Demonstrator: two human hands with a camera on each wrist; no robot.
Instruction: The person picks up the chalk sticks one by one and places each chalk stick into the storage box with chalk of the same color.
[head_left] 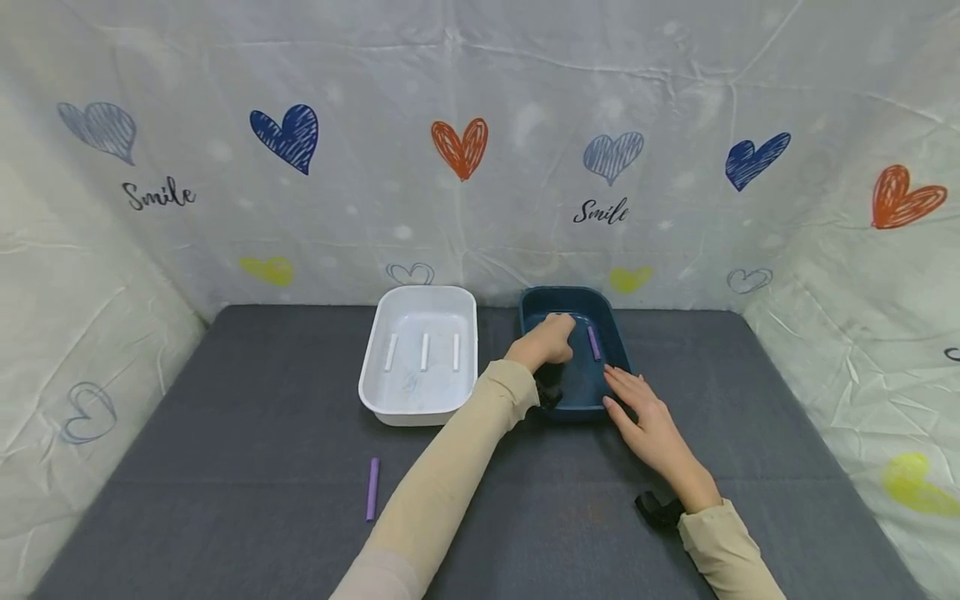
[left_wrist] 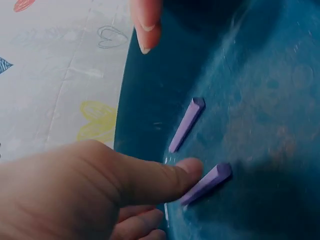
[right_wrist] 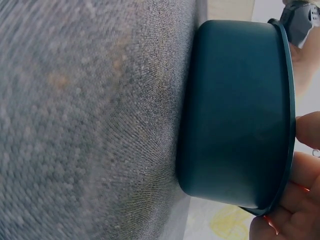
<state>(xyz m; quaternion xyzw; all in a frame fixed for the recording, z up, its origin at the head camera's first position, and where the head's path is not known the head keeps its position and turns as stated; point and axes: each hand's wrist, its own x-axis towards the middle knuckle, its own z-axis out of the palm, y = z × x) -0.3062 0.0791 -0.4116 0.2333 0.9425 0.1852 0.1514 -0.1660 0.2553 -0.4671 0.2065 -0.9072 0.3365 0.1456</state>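
My left hand [head_left: 546,340] reaches down into the dark blue tray [head_left: 617,333]. In the left wrist view its thumb lies on the end of a purple chalk stick [left_wrist: 212,179], which it pinches low over the tray's floor; the index finger is hidden. A second purple chalk stick [head_left: 594,343] lies in the tray beside that hand. At the tray's front right corner my right hand [head_left: 648,425] rests against the rim, fingers fairly straight. In the right wrist view, its fingertips [right_wrist: 306,129] touch the rim above the outer wall.
A white tray [head_left: 420,408] stands left of the blue one, with a row of three white chalk sticks [head_left: 424,352]. Another purple chalk stick [head_left: 372,489] lies on the grey tablecloth [head_left: 247,433], left of my left forearm. A heart-printed curtain [head_left: 525,75] hangs behind.
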